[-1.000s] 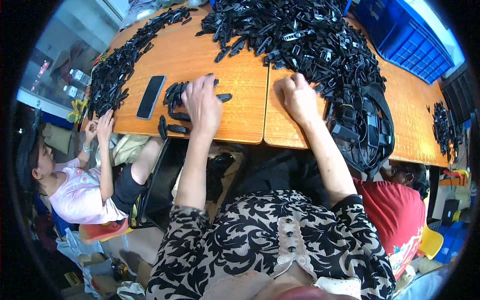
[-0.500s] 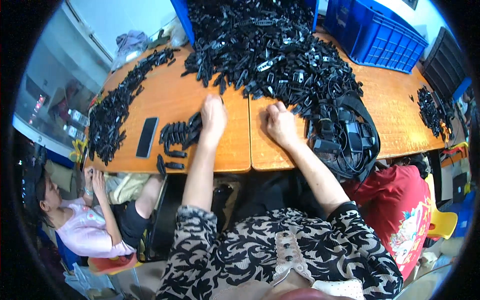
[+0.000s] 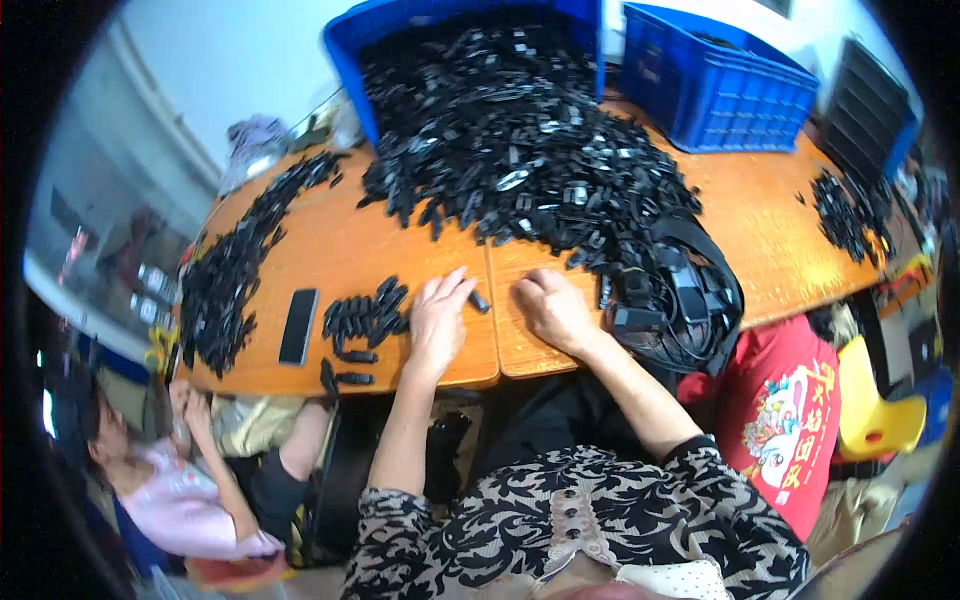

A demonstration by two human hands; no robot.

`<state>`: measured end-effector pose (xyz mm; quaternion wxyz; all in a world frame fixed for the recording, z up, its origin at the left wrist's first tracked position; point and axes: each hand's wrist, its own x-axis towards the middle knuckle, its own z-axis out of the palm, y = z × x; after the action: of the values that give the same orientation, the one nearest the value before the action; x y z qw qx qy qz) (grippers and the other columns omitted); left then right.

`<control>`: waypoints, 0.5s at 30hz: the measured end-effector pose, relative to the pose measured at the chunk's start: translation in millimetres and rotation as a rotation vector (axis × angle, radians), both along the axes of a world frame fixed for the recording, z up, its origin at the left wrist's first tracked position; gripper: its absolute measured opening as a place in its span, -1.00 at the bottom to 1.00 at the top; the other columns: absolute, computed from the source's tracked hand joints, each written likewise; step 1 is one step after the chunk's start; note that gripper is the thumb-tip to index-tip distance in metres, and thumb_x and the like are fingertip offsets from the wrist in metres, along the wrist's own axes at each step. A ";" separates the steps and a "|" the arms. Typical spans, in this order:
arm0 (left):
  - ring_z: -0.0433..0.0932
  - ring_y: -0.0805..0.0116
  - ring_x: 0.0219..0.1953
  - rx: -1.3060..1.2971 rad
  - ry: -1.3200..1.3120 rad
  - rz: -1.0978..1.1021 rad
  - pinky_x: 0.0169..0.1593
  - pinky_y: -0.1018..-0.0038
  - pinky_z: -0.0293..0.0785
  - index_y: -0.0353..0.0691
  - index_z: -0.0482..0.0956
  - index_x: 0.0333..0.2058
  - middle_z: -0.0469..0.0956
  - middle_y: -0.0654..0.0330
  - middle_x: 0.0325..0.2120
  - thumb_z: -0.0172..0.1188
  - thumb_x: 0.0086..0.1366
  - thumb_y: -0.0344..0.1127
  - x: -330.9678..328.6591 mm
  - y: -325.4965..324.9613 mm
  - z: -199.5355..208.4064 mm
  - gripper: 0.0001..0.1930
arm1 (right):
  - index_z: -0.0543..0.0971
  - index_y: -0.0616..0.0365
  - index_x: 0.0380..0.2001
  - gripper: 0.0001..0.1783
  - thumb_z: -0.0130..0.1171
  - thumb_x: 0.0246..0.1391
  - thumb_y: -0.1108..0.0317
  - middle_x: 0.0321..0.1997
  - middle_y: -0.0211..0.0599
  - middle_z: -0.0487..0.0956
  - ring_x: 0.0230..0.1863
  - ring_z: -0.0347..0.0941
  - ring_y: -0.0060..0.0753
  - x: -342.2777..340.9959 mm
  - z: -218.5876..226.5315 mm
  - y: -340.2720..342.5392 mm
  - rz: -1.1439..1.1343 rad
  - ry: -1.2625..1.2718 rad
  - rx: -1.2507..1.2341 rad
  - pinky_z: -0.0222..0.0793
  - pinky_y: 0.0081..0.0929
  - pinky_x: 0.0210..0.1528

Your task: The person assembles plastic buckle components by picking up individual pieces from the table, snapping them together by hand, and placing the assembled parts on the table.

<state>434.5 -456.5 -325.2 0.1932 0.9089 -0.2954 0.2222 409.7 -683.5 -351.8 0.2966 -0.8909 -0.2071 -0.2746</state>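
My left hand [image 3: 438, 322] rests on the orange tabletop with its fingers stretched out. Right by its fingertips lies a small black plastic piece [image 3: 479, 301]. Across the table seam, my right hand [image 3: 556, 312] is closed with curled fingers; whatever they may hold is hidden. Beside my left hand sit rows of similar black plastic pieces [image 3: 360, 314], with a few more pieces [image 3: 354, 378] nearer the front edge. A large heap of loose black plastic parts [image 3: 520, 150] spills toward both hands from a tipped blue bin [image 3: 345, 75].
A dark phone [image 3: 298, 327] lies left of the rows, and a long pile of black parts [image 3: 225, 285] lines the left edge. A black mesh bag with cables [image 3: 690, 290] is at right. Behind stands a blue crate [image 3: 730, 100]. People sit on both sides.
My left hand has opened from a closed shape, and a black piece now shows by its fingertips. Both hands are nearer the table's front edge. The whole view has shifted slightly.
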 end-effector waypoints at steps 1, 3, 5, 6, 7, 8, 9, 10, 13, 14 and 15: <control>0.51 0.02 0.11 -0.053 0.110 -0.007 0.20 0.18 0.44 -0.22 0.65 0.02 0.62 0.08 0.05 0.18 0.23 -0.59 2.4 0.5 -0.2 -0.63 | 0.64 0.15 -0.21 -0.83 0.23 0.11 0.40 -0.22 -0.08 0.59 -0.15 0.56 0.07 -1.3 1.4 -1.2 -0.017 0.008 -0.032 0.52 -0.08 -0.15; 0.53 0.03 0.02 -0.069 0.094 -0.009 0.14 0.21 0.45 -0.18 0.67 -0.05 0.65 0.10 -0.09 0.31 0.17 -0.47 3.0 1.9 -3.8 -0.67 | 0.63 0.15 -0.21 -0.84 0.22 0.13 0.41 -0.23 -0.08 0.59 -0.15 0.56 0.11 -8.0 10.8 -0.5 -0.025 0.081 0.028 0.52 -0.06 -0.13; 0.53 0.06 -0.04 -0.090 0.086 -0.022 0.08 0.21 0.46 -0.17 0.68 -0.09 0.64 0.12 -0.18 0.35 0.16 -0.43 -4.2 8.2 -6.1 -0.70 | 0.61 0.17 -0.19 -0.83 0.21 0.13 0.42 -0.19 -0.02 0.59 -0.10 0.54 0.14 -12.9 21.9 3.2 -0.002 0.176 0.033 0.50 -0.05 -0.06; 0.52 0.07 -0.07 -0.109 0.089 -0.037 0.05 0.21 0.46 -0.18 0.67 -0.11 0.63 0.14 -0.22 0.35 0.15 -0.42 -7.7 6.7 -4.0 -0.71 | 0.60 0.19 -0.18 -0.82 0.21 0.13 0.42 -0.17 0.01 0.58 -0.07 0.53 0.15 -16.7 27.1 1.2 -0.005 0.215 0.007 0.49 -0.05 -0.02; 0.51 0.08 -0.06 -0.155 0.115 -0.054 0.07 0.20 0.46 -0.19 0.66 -0.16 0.62 0.15 -0.21 0.35 0.15 -0.43 -12.8 11.8 -8.9 -0.76 | 0.59 0.22 -0.19 -0.81 0.21 0.09 0.46 -0.11 0.05 0.58 -0.01 0.52 0.14 -16.9 26.8 5.3 0.048 0.240 -0.012 0.48 -0.08 0.03; 0.51 0.07 -0.08 -0.211 0.131 -0.049 0.05 0.19 0.47 -0.19 0.65 -0.20 0.60 0.16 -0.20 0.35 0.16 -0.45 -19.9 16.6 -13.9 -0.79 | 0.59 0.22 -0.19 -0.81 0.21 0.09 0.46 -0.11 0.05 0.58 -0.01 0.52 0.14 -17.5 28.2 10.6 0.074 0.241 -0.017 0.48 -0.08 0.03; 0.51 0.07 -0.08 -0.215 0.124 -0.041 0.05 0.19 0.47 -0.19 0.65 -0.20 0.60 0.16 -0.20 0.35 0.16 -0.45 -24.0 16.8 -16.2 -0.79 | 0.59 0.22 -0.19 -0.80 0.20 0.07 0.48 -0.10 0.05 0.58 0.01 0.51 0.14 -21.7 38.7 9.6 0.110 0.250 -0.054 0.47 -0.08 0.05; 0.53 0.06 -0.08 -0.231 0.133 -0.041 0.04 0.18 0.48 -0.21 0.65 -0.19 0.60 0.14 -0.19 0.35 0.16 -0.45 -27.2 17.8 -17.3 -0.79 | 0.58 0.23 -0.20 -0.79 0.19 0.04 0.50 -0.09 0.04 0.58 0.02 0.51 0.14 -23.7 44.4 8.9 0.141 0.258 -0.088 0.47 -0.09 0.06; 0.54 0.05 -0.07 -0.259 0.108 -0.097 0.04 0.18 0.49 -0.25 0.65 -0.15 0.61 0.10 -0.17 0.34 0.17 -0.45 -25.4 4.3 -16.5 -0.76 | 0.61 0.23 -0.17 -0.73 0.19 0.00 0.53 -0.09 0.04 0.59 -0.07 0.55 0.16 -18.9 36.4 -10.2 0.079 0.294 -0.142 0.52 -0.10 -0.01; 0.55 0.05 -0.05 -0.276 0.079 -0.124 0.05 0.19 0.48 -0.27 0.65 -0.12 0.61 0.08 -0.16 0.34 0.17 -0.45 -21.5 -2.6 -15.6 -0.73 | 0.63 0.22 -0.13 -0.69 0.21 -0.01 0.52 -0.12 0.01 0.59 -0.09 0.56 0.17 -17.2 32.6 -20.0 0.034 0.367 -0.171 0.53 -0.10 -0.04; 0.55 0.03 -0.05 -0.311 0.095 -0.139 0.05 0.20 0.47 -0.27 0.66 -0.11 0.62 0.06 -0.15 0.33 0.17 -0.46 -15.8 -23.7 -15.2 -0.72 | 0.63 0.19 -0.15 -0.70 0.24 -0.04 0.49 -0.15 -0.02 0.59 -0.10 0.57 0.13 -16.7 28.0 -38.1 0.017 0.401 -0.204 0.54 -0.10 -0.07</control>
<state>418.7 -480.2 -340.3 0.3599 0.8549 -0.3100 0.2084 393.1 -721.6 -323.8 0.2426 -0.9513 -0.1781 -0.0673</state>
